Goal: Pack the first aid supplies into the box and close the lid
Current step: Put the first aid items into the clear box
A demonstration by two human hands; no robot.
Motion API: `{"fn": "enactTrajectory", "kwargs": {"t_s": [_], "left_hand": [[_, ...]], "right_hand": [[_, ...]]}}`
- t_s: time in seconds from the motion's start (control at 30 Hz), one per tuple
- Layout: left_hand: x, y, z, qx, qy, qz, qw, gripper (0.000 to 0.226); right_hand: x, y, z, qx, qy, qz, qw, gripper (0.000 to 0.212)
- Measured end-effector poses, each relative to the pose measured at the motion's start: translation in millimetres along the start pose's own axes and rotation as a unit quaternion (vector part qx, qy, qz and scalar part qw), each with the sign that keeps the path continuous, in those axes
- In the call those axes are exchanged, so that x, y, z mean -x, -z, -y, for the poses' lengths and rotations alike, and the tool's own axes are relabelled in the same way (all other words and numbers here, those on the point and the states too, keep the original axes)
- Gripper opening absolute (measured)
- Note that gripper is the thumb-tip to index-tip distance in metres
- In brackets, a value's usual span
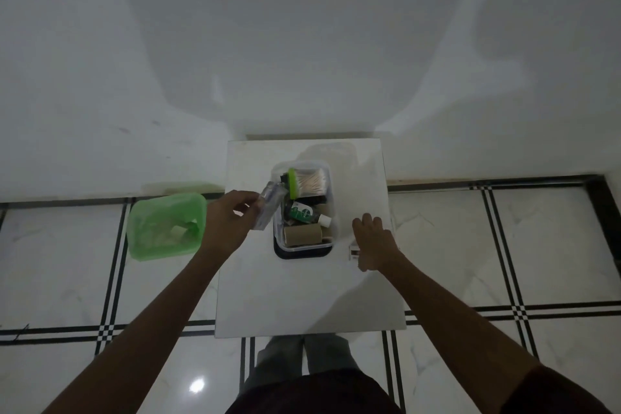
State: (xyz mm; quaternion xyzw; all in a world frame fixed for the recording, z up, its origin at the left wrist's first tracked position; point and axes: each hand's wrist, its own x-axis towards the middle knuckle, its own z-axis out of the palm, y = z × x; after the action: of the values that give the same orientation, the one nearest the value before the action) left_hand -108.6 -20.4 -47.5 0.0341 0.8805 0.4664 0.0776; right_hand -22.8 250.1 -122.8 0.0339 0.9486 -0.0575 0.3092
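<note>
A clear plastic box stands on a dark lid in the middle of a small white table. Inside lie a green-capped tub of cotton swabs, a green bottle with a white cap and a brown roll. My left hand holds a clear plastic packet over the box's left edge. My right hand rests flat on the table to the right of the box, fingers spread, over a small white item that is partly hidden.
A bin lined with a green bag stands on the tiled floor left of the table. The white wall rises just behind the table. My legs show below the table's near edge.
</note>
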Motion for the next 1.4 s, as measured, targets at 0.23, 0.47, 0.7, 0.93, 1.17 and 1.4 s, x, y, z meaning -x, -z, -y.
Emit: {"fn": "enactTrajectory", "kwargs": {"t_s": [0.23, 0.47, 0.7, 0.93, 1.17, 1.4], "left_hand": [[-9.4, -15.2, -12.4, -0.004, -0.019, 0.032, 0.999, 0.01], [-12.7, -15.0, -13.2, -0.007, -0.002, -0.011, 1.0, 0.007], [-11.6, -2.0, -10.2, 0.005, 0.031, -0.051, 0.998, 0.011], [-10.2, 11.5, -7.2, 0.007, 0.034, -0.084, 0.996, 0.011], [-5.1, 6.3, -5.6, -0.005, 0.026, -0.068, 0.997, 0.008], [-2.0, 0.4, -15.8, -0.01, -0.018, -0.031, 0.999, 0.008]], "right_hand": [[2.3, -7.1, -9.4, -0.145, -0.012, -0.055, 0.988, 0.031], [-3.6, 71.3, 10.2, -0.206, 0.049, -0.23, 0.95, 0.022], [-8.8, 110.1, 72.9, -0.261, 0.188, -0.147, 0.935, 0.03], [-29.2, 93.8, 101.3, -0.117, 0.237, -0.082, 0.961, 0.015], [-33.4, 56.3, 90.7, -0.086, 0.223, -0.221, 0.945, 0.033], [-23.6, 45.9, 78.2, -0.082, 0.214, -0.254, 0.94, 0.019]]}}
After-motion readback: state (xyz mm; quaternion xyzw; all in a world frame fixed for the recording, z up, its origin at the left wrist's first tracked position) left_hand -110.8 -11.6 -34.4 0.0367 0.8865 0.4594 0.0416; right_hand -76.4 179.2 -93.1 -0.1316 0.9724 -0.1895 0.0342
